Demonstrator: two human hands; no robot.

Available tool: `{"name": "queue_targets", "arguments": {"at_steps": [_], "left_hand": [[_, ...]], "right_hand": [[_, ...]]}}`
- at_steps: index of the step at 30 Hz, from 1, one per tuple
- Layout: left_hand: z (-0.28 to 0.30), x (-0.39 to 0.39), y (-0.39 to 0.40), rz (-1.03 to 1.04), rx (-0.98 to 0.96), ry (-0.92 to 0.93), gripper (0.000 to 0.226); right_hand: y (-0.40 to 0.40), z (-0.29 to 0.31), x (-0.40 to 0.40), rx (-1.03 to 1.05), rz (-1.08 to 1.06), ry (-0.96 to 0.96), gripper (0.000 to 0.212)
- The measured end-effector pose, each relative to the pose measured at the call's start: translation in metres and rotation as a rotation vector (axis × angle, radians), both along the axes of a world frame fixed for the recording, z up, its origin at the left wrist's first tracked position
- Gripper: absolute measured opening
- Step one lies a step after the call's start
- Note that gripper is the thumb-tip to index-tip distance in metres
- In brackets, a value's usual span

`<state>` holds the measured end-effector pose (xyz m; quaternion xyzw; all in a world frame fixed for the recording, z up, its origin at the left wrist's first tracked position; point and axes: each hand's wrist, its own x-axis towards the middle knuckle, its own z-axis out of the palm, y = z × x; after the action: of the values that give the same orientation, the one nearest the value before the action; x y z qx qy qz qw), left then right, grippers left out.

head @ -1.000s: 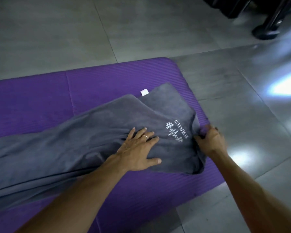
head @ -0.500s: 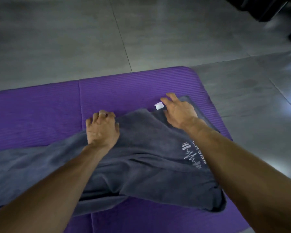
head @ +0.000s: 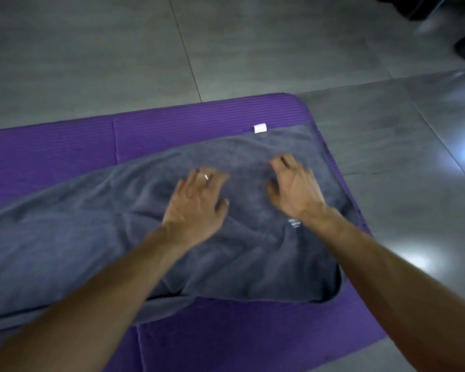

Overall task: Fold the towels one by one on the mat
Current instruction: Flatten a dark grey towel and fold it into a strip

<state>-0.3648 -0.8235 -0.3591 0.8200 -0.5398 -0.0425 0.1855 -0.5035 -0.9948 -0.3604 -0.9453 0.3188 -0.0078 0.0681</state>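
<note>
Nearest, the purple mat (head: pixel 253 342) shows a bare strip along its near edge. Over it lies the grey towel (head: pixel 91 237), folded double, running from the mat's right end off past the left of the view. Both hands rest palm-down on the towel near that right end, the left hand (head: pixel 196 205) and the right hand (head: pixel 293 186) with fingers spread and blurred. A white tag (head: pixel 260 128) sticks out at the towel's far edge. Beyond is grey tiled floor (head: pixel 91 55).

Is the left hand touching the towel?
Touching. The head view shows the left hand pressed flat on the grey towel, fingers spread.
</note>
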Motion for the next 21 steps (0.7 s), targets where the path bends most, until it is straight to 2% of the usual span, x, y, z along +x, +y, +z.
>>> {"name": "queue_targets", "arguments": {"at_steps": [3, 6, 10, 11, 13, 15, 16, 18, 21], "left_hand": [[-0.014, -0.054, 0.046, -0.208, -0.037, 0.029, 0.044], [-0.022, -0.086, 0.085, -0.371, 0.058, 0.023, 0.047], [-0.023, -0.087, 0.109, -0.373, 0.157, -0.063, 0.060], [-0.020, -0.084, 0.113, -0.354, 0.162, -0.058, 0.065], [-0.014, -0.078, 0.125, -0.319, 0.152, -0.086, 0.067], [-0.011, -0.072, 0.140, -0.275, 0.150, -0.157, 0.059], [-0.010, -0.068, 0.147, -0.252, 0.155, -0.189, 0.053], [-0.011, -0.060, 0.159, -0.221, 0.176, -0.229, 0.041], [-0.009, -0.051, 0.165, -0.208, 0.173, -0.228, 0.027]], "right_hand": [[0.050, -0.008, -0.067, -0.048, 0.079, 0.011, 0.040], [0.081, -0.013, -0.140, -0.062, 0.069, 0.119, 0.044], [0.080, -0.005, -0.202, -0.083, -0.274, 0.329, 0.052], [0.080, 0.000, -0.203, -0.086, -0.343, 0.361, 0.049], [0.092, 0.009, -0.192, -0.134, -0.338, 0.251, 0.038], [0.120, 0.013, -0.171, -0.129, -0.194, 0.037, 0.028], [0.139, 0.011, -0.161, -0.090, -0.093, -0.007, 0.024], [0.172, 0.003, -0.144, -0.053, 0.051, 0.043, 0.024], [0.186, -0.009, -0.135, -0.082, -0.013, 0.093, 0.031]]}}
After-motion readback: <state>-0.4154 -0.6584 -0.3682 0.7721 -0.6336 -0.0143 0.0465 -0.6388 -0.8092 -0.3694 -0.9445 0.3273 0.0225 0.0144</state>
